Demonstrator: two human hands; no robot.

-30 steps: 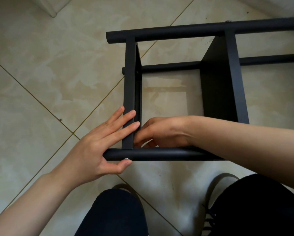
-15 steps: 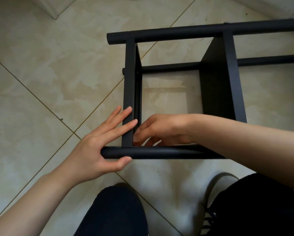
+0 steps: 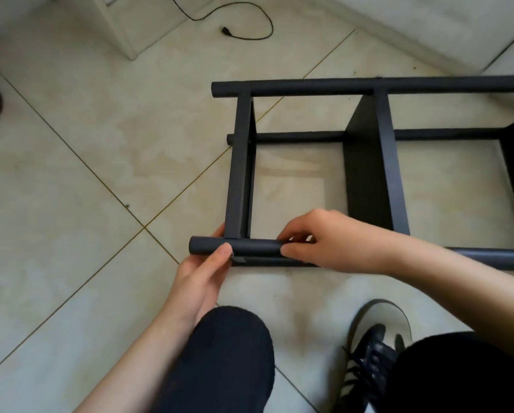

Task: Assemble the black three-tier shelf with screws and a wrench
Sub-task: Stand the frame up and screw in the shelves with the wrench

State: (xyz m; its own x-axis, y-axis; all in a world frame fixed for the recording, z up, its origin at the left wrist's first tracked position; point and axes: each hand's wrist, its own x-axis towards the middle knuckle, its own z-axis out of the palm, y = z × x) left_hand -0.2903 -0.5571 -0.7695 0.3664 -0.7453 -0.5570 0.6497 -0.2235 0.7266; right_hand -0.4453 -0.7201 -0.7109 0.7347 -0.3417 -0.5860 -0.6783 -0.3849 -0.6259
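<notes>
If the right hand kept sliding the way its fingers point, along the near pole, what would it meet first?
Probably the left hand's thumb, pressed on the same near pole beside the end shelf panel. The right hand points leftward; depth is uncertain.

I had one view only: the head camera looked steeply forward and down, at close range, onto the tiled floor (image 3: 71,180), the shelf frame (image 3: 380,162) and the wearer's knees (image 3: 220,359) along the lower edge.

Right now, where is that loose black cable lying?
In the head view, the black cable lies on the tiled floor at the top, left of centre, beyond the black shelf frame and beside a white furniture corner.
</notes>
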